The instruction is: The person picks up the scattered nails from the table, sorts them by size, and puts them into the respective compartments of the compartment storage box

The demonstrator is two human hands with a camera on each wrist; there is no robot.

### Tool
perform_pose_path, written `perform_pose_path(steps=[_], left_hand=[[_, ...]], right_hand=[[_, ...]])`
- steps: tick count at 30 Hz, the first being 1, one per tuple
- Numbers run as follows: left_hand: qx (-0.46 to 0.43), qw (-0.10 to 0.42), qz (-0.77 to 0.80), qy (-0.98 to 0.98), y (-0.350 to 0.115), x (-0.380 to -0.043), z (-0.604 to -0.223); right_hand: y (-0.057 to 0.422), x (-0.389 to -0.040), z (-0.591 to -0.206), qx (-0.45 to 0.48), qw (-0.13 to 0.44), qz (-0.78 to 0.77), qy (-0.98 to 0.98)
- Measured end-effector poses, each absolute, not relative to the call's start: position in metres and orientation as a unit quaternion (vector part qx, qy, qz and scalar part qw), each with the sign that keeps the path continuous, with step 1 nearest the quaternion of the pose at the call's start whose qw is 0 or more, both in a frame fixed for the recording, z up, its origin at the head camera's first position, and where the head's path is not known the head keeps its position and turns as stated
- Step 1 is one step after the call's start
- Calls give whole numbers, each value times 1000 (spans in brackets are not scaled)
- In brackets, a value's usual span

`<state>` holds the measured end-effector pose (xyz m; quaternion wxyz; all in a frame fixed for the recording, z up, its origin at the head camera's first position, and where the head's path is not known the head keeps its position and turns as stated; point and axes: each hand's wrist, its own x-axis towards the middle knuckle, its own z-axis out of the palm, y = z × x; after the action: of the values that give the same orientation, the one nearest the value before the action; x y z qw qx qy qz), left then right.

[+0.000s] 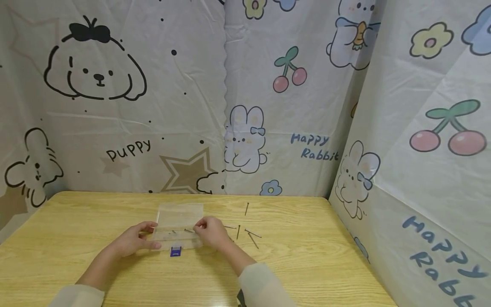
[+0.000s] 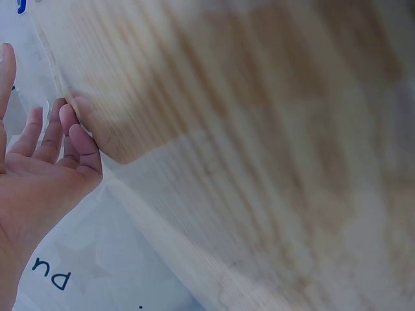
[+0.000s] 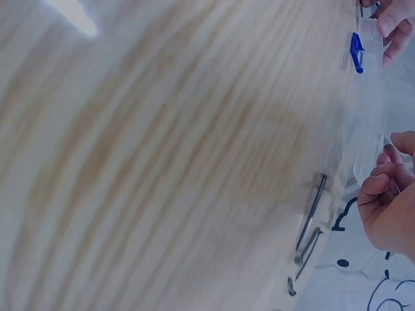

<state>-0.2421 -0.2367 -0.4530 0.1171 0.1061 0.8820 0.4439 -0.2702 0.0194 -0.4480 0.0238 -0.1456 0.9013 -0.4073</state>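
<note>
A clear plastic box with a blue latch stands on the table, its transparent lid raised at the back. My left hand grips the box's left end, thumb at the front and fingers behind. At the right end, my right hand has its fingertips over the box, pinching a nail that points left. Another small nail lies inside. In the right wrist view, the curled fingers of my right hand are beside the box; the fingertips' contact is partly hidden.
Several loose nails lie on the wooden table to the right of the box, one nail farther back. A printed cloth hangs behind the table and along its right side.
</note>
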Motion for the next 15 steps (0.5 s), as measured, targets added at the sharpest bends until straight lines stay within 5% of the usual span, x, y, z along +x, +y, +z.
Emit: perform_pose_path(steps=[15], left_hand=[[105,121,447,880,-237,-242,-452]], right_hand=[[69,-273,-441,-153,13,-355,922]])
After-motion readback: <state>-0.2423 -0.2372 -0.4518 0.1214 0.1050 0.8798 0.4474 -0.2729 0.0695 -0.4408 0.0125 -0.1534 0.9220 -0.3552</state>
